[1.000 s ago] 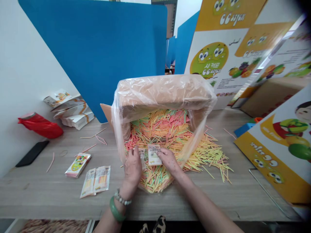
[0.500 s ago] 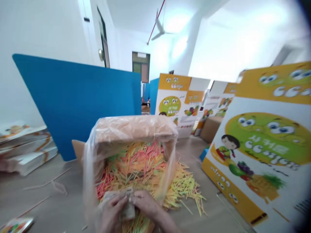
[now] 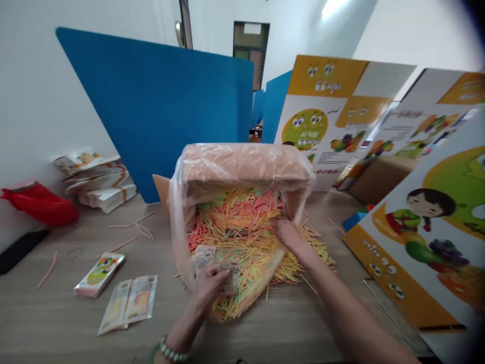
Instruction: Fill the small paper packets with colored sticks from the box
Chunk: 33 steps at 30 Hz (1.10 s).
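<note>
A cardboard box (image 3: 242, 161) lined with a clear plastic bag (image 3: 178, 222) lies with its opening towards me. Thin pink, orange, yellow and green sticks (image 3: 246, 242) fill it and spill onto the table. My left hand (image 3: 210, 285) grips a small clear printed packet (image 3: 229, 283) at the front of the pile, thumb on top. Beside it, a second printed packet (image 3: 204, 254) rests on the sticks. Inside the right side of the opening, my right hand (image 3: 286, 231) has its fingers closed on some sticks; its fingertips are partly hidden.
Left on the table (image 3: 125, 344) lie flat clear packets (image 3: 131, 303), a bundle of printed packets (image 3: 100, 273), stacked flat printed packaging (image 3: 102, 184), a red pouch (image 3: 41, 202) and a black phone-like slab (image 3: 22, 250). A blue partition (image 3: 162, 111) stands behind; printed cartons (image 3: 413, 253) stand right.
My hands were together on the packet at the front of the box. Now my right hand has moved up and right into the sticks; my left keeps the packet. The view has tilted down.
</note>
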Each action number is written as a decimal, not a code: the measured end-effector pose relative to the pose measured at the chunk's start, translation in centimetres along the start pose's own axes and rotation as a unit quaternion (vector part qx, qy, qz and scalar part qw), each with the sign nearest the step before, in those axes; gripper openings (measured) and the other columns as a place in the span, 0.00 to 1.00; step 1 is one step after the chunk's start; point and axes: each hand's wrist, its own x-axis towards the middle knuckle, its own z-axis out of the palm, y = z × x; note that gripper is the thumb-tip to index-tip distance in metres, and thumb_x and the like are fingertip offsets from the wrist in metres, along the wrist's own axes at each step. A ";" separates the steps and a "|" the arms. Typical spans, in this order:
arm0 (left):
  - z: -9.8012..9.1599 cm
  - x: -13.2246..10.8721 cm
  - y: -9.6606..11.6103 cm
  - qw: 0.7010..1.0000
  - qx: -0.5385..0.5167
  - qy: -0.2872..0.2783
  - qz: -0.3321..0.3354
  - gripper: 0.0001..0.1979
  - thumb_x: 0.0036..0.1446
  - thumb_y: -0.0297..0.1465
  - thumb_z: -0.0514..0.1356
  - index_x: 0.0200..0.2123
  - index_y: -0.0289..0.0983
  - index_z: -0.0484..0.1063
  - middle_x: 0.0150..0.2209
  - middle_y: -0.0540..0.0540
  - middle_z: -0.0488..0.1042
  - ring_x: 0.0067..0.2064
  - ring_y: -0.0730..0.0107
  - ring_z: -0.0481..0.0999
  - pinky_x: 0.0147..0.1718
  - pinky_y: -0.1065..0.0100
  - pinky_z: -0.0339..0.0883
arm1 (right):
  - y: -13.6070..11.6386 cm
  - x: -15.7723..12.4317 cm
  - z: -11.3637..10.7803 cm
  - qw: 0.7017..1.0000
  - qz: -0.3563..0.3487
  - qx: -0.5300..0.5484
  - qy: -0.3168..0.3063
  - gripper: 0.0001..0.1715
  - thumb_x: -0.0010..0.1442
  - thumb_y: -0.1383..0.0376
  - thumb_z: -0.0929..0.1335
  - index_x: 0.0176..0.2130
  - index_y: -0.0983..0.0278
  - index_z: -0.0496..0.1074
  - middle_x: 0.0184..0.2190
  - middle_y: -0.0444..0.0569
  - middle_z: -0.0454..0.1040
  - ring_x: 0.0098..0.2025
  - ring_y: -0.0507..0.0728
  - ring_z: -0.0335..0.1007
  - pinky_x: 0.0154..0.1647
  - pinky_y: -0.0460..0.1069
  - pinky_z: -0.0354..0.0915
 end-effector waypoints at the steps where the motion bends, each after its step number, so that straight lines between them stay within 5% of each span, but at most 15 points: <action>1: 0.2 -0.3 0.1 1.000 -0.007 -0.006 -0.012 0.20 0.44 0.45 0.71 0.20 0.35 0.73 0.19 0.50 0.68 0.23 0.74 0.62 0.23 0.71 0.57 | -0.1 0.1 0.3 1.000 -0.007 -0.014 -0.003 0.18 0.57 0.77 0.61 0.39 0.68 0.77 0.39 0.60 0.76 0.45 0.61 0.69 0.47 0.51 0.60; 6: 1.3 -0.9 0.4 0.997 -0.043 -0.034 -0.046 0.18 0.43 0.44 0.72 0.21 0.35 0.74 0.20 0.49 0.70 0.23 0.73 0.63 0.23 0.70 0.57 | -2.0 1.7 1.3 0.982 -0.101 -0.159 -0.029 0.20 0.64 0.73 0.61 0.51 0.64 0.75 0.49 0.60 0.74 0.54 0.63 0.65 0.52 0.53 0.59; 10: 1.5 -0.7 0.3 0.997 -0.038 -0.045 -0.043 0.17 0.43 0.44 0.72 0.22 0.35 0.76 0.20 0.49 0.71 0.24 0.73 0.65 0.24 0.70 0.57 | -2.5 3.3 2.4 0.969 -0.110 -0.221 -0.029 0.20 0.67 0.72 0.59 0.52 0.65 0.74 0.57 0.61 0.70 0.60 0.65 0.61 0.59 0.58 0.55; 18: 0.1 -0.6 0.5 0.996 -0.062 -0.045 -0.042 0.16 0.46 0.44 0.71 0.27 0.35 0.80 0.23 0.46 0.75 0.26 0.68 0.71 0.26 0.69 0.61 | -2.8 4.3 2.7 0.954 -0.158 -0.255 0.013 0.20 0.65 0.75 0.58 0.47 0.71 0.76 0.48 0.65 0.75 0.53 0.67 0.66 0.58 0.61 0.53; 22: -0.8 -0.5 0.8 0.997 -0.068 -0.023 -0.039 0.15 0.45 0.42 0.72 0.27 0.35 0.80 0.23 0.46 0.76 0.27 0.68 0.72 0.27 0.68 0.63 | -2.9 4.5 2.4 0.976 -0.091 -0.187 0.062 0.20 0.63 0.74 0.58 0.48 0.71 0.75 0.43 0.65 0.78 0.49 0.67 0.69 0.58 0.60 0.54; 26: -1.6 -0.7 1.5 0.996 -0.088 -0.011 -0.025 0.16 0.45 0.42 0.72 0.29 0.35 0.81 0.25 0.44 0.78 0.28 0.65 0.75 0.27 0.67 0.65 | -3.3 4.4 2.7 0.987 -0.003 0.102 0.128 0.16 0.62 0.66 0.60 0.43 0.65 0.74 0.37 0.56 0.78 0.41 0.62 0.70 0.46 0.55 0.63; 29: -2.2 -1.1 1.9 0.995 -0.101 0.004 -0.020 0.16 0.43 0.43 0.73 0.29 0.35 0.81 0.27 0.42 0.80 0.30 0.63 0.76 0.28 0.66 0.66 | -5.2 3.4 3.2 0.902 0.033 0.404 0.147 0.10 0.58 0.57 0.64 0.33 0.61 0.70 0.27 0.46 0.75 0.33 0.57 0.69 0.39 0.52 0.64; 33: -2.7 -1.5 2.2 0.995 -0.098 0.028 -0.014 0.16 0.43 0.42 0.73 0.28 0.35 0.81 0.26 0.45 0.79 0.30 0.66 0.74 0.30 0.67 0.66 | -9.1 0.9 4.7 0.755 0.098 0.648 0.027 0.17 0.50 0.52 0.72 0.32 0.60 0.67 0.24 0.43 0.74 0.28 0.55 0.69 0.33 0.50 0.64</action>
